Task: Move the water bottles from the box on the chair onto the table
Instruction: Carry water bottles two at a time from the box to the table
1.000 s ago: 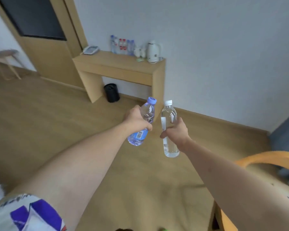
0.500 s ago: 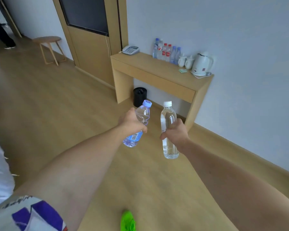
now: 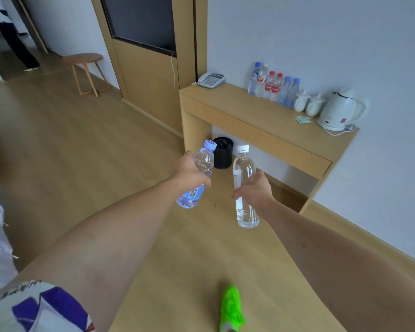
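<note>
My left hand grips a small blue-capped water bottle, tilted to the right. In my right hand is a taller clear bottle with a white cap, held upright. Both bottles hang in the air over the wooden floor, in front of the wooden wall table. Several water bottles stand in a row at the back of that table. The box and the chair are out of view.
On the table are a telephone, two white cups and a white kettle. A black bin stands under it. A round stool is far left, near a person's legs. My green shoe shows below.
I have walked closer to the table, which now looms larger and further right. The chair has left the view. Both hands hold their bottles as before.
</note>
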{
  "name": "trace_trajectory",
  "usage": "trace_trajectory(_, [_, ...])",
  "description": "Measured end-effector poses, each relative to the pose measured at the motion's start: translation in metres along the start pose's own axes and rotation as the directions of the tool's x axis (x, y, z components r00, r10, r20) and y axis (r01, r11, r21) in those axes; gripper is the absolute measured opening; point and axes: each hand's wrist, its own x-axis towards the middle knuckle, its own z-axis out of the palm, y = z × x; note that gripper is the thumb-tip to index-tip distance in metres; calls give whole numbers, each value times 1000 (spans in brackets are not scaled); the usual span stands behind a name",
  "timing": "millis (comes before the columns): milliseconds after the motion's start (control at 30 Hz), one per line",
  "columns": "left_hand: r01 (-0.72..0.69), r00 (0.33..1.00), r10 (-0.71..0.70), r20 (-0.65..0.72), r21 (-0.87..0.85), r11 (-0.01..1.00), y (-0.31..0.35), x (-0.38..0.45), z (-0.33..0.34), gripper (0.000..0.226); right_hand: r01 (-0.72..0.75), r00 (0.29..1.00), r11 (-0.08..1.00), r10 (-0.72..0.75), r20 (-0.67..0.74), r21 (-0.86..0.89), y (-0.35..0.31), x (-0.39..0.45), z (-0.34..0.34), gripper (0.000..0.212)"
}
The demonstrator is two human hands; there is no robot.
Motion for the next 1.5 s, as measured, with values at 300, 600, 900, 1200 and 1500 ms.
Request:
trace_trajectory(300, [-4, 999, 6, -32, 38, 999, 15, 201, -25, 66, 57, 997, 998, -58, 43, 16, -85, 197, 59, 61])
trace_trajectory(600, [18, 998, -15, -67, 42, 999, 42, 383, -71, 67, 63, 995, 998, -63, 81, 5, -188, 356, 108, 63])
trace_trajectory(900, [-60, 997, 58, 46, 54, 997, 24, 581, -97, 66, -17, 999, 1000, 17, -35, 2, -233, 502, 170, 64])
trace_trajectory(1200, [-157, 967, 132, 220, 102, 982, 34, 748, -123, 69, -141, 965, 980, 168, -202, 140, -281, 613, 209, 75])
trace_trajectory(1500, [-193, 934, 148, 325, 111, 975, 60, 864, -82, 67, -167, 923, 970, 216, -318, 174, -289, 720, 196, 91])
